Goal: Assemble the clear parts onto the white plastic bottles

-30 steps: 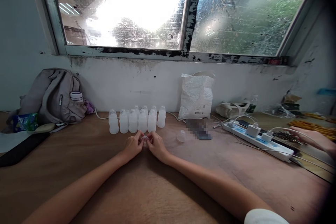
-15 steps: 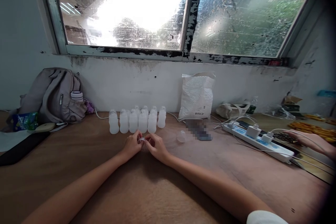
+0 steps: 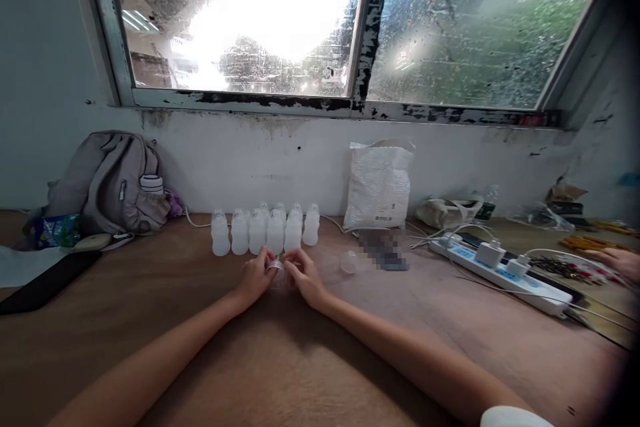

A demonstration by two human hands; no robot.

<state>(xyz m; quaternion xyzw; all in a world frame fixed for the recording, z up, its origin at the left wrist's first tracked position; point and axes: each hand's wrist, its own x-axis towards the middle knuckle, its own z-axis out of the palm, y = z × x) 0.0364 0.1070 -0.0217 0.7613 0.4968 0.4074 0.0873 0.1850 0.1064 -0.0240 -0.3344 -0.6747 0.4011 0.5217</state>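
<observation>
My left hand (image 3: 255, 278) is closed, its thumb and fingertips pinching a small clear plastic piece with a pale ring-like rim (image 3: 275, 266). Close by on the other side, my right hand (image 3: 306, 280) has its fingers curled in a pinch. Whatever its fingertips hold is too small and see-through to make out. Just beyond both hands, several frosted feeding bottles (image 3: 275, 233) with clear tops stand upright in a cluster. A clear dome-shaped cap (image 3: 349, 263) lies on the wooden table (image 3: 280, 367) to the right of my right hand.
A white plastic bag (image 3: 379, 187) leans against the wall beside a blurred-out dark object (image 3: 383, 250). A power strip (image 3: 505, 277) with chargers and cables lies at the right. Another person's hand (image 3: 617, 261) is beyond it. A grey backpack (image 3: 107, 180) and black pouch (image 3: 50, 283) are at the left.
The clear piece has tilted so its rim shows more, and my right fingertips have shifted slightly away from the left ones. The other person's hand has drawn back to the right.
</observation>
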